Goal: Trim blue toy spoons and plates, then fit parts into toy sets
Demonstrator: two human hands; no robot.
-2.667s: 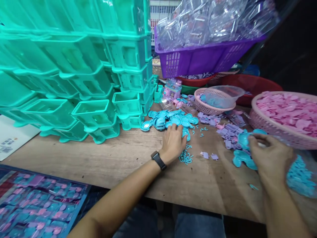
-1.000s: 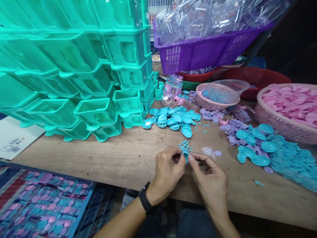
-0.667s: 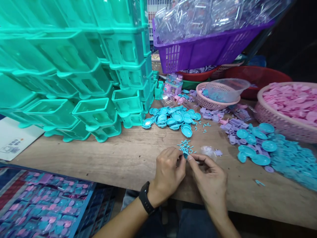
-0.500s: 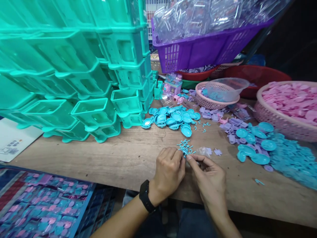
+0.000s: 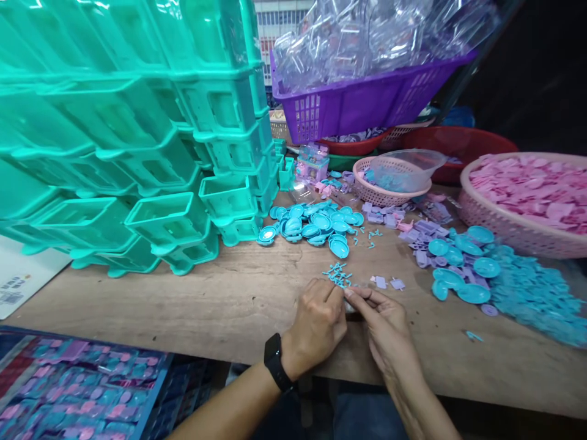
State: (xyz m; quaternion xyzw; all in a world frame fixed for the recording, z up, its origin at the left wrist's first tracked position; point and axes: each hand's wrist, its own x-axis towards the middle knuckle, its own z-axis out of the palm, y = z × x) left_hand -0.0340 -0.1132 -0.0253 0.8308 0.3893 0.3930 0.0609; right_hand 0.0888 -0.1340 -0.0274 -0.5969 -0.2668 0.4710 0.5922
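Observation:
Close to the table's front edge, my left hand [image 5: 318, 315] is closed, its knuckles facing up and its fingertips hidden. My right hand [image 5: 383, 321] meets it, thumb and forefinger pinched together at the left fist. Whatever sits between the fingers is too small and too covered to make out. Just beyond the hands lies a small heap of thin blue plastic pins [image 5: 337, 274]. Two flat lilac plastic pieces [image 5: 397, 283] rest to the right of the heap. Farther back is a pile of blue oval plastic dishes [image 5: 316, 223].
Stacked turquoise plastic boxes [image 5: 174, 220] rise at the left. A purple basket [image 5: 348, 110] of clear plastic parts stands behind. At the right are a pink basket [image 5: 518, 214] of pink pieces and a spread of small blue parts [image 5: 532, 293]. Packed trays [image 5: 82, 391] sit lower left.
The view has shifted slightly. My hands stay together at the same place; a clear, crumpled-looking thing beside the lilac pieces is no longer visible there.

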